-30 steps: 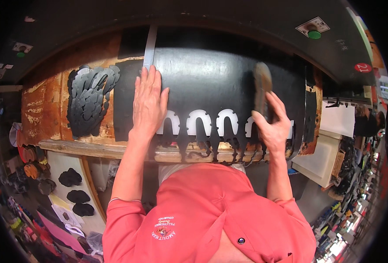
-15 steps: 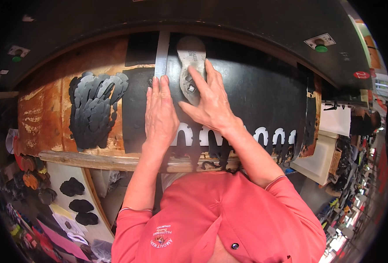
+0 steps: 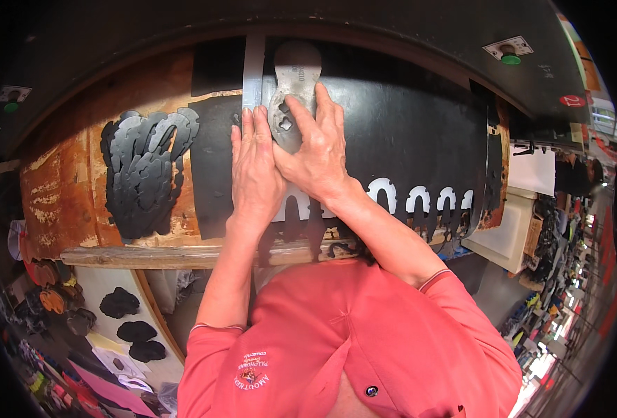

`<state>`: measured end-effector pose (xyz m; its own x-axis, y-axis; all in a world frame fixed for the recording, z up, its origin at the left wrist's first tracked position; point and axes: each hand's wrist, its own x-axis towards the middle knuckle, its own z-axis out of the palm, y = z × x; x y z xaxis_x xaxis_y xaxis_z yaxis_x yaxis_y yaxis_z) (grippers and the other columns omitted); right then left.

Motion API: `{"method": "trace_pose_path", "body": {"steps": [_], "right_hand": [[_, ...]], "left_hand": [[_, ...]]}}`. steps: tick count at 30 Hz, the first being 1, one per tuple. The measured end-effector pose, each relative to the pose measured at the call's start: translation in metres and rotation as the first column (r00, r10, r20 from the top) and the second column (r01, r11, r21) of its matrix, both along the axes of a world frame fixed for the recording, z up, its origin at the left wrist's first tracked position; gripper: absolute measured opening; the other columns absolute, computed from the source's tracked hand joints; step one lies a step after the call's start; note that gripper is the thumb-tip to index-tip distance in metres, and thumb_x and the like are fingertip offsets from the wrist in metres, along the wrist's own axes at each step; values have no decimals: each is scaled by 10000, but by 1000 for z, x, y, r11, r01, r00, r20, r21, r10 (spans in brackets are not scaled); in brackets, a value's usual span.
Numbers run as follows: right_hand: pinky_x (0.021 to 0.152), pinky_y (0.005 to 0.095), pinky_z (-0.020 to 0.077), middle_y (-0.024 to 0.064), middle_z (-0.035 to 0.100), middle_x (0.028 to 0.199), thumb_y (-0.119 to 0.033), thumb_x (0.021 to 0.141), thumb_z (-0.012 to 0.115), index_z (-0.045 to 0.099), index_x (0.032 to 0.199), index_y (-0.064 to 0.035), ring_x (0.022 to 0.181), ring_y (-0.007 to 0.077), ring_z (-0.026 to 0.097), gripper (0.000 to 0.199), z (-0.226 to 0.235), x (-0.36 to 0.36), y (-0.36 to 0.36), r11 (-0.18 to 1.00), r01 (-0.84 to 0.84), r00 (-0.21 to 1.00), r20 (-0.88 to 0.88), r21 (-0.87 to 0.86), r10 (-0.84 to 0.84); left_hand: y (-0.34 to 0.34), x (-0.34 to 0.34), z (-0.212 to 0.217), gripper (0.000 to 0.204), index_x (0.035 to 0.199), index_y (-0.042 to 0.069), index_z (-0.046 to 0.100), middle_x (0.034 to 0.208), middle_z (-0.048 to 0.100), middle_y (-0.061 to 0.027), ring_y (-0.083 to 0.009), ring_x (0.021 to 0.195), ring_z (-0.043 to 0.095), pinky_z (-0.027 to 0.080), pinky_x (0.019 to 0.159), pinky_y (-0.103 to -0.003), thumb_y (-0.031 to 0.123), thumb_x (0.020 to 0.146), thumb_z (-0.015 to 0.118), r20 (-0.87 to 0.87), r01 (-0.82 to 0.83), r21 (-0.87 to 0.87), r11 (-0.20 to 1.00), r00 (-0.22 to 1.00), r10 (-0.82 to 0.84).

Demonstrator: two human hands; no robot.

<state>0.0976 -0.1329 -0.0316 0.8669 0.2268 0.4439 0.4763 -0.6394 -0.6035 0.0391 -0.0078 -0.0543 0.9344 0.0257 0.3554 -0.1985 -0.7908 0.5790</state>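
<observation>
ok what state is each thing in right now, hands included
left hand: laid flat, fingers together at the light strip's near end
right hand: fingers spread over the sole-shaped tool
sole-shaped tool: lying beside the light strip, partly covered
black sheet: cut into along its near edge
loose black pieces: heaped
wooden board: worn, patchy
</observation>
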Motion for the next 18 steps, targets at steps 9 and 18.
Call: {"method": "trace_pose_path", "body": {"steps": [9,18], "right_hand": [[1208,560,406,405,351,1614,-288,796,880,483,1538,48,1501,552,379,906,7,-6,-56,959,-258,947,-165,115,275],[1000,381,563,148,703,1252,-139,898,822,696,1295,-10,1150,272,710,436,13,-17,-105,863,-154,942,-193,481,276]], "left_hand": [[-2,-12,27,549,1556,-75,470,1595,497,-283,-465,1540,398,276,1295,-547,-66,1009,508,40,-51,-42,998,998,53],[-69,-110,18,176,986,74,716,768,657,-71,-270,700,626,430,667,-389,0,849,799,196,155,73,985,966,-166]]}}
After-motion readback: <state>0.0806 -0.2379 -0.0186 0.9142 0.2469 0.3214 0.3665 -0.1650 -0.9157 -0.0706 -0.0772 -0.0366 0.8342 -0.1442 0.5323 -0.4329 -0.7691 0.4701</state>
